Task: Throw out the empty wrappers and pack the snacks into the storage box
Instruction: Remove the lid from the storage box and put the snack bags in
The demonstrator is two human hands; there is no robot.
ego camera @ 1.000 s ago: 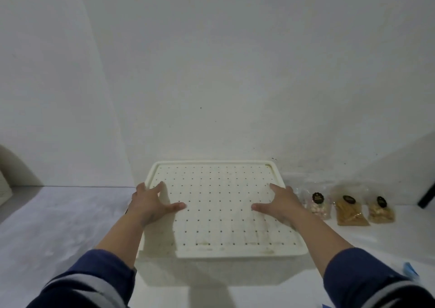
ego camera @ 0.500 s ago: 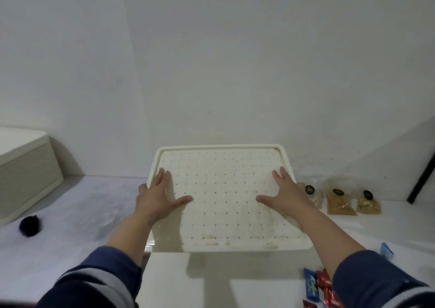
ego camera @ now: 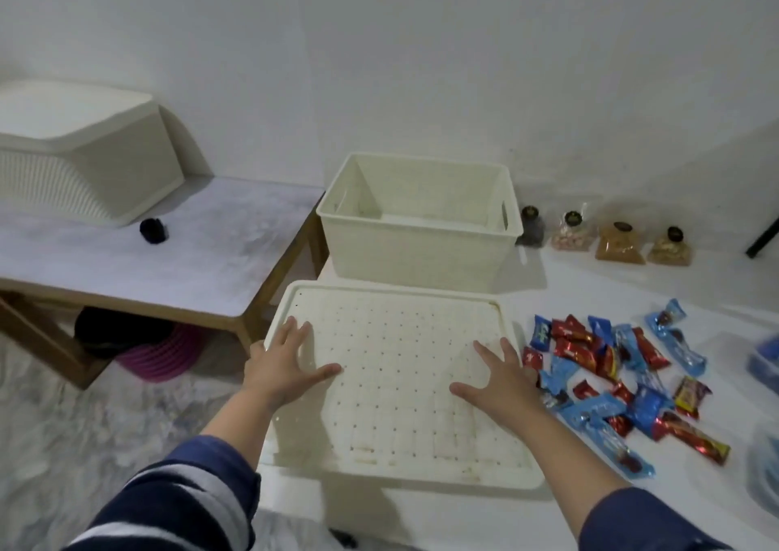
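Observation:
I hold a cream perforated lid [ego camera: 400, 386] by its two sides, low over the white surface, tilted slightly towards me. My left hand [ego camera: 286, 361] grips its left edge and my right hand [ego camera: 501, 377] its right edge, thumbs on top. Behind the lid stands the open cream storage box [ego camera: 417, 251]; nothing shows inside it. A pile of red and blue wrapped snacks [ego camera: 611, 373] lies right of the lid, close to my right hand. Several clear bags of snacks [ego camera: 619, 242] line the wall right of the box.
A low marble-topped table [ego camera: 168, 264] stands on the left with another lidded cream box [ego camera: 80, 154] and a small black object [ego camera: 152, 230] on it. A pink round thing [ego camera: 160, 352] sits under it. Blue containers [ego camera: 765, 361] show at the right edge.
The lid has come down from in front of the wall to low over the surface before the box. My view has dropped, so the open box and the snack pile now show.

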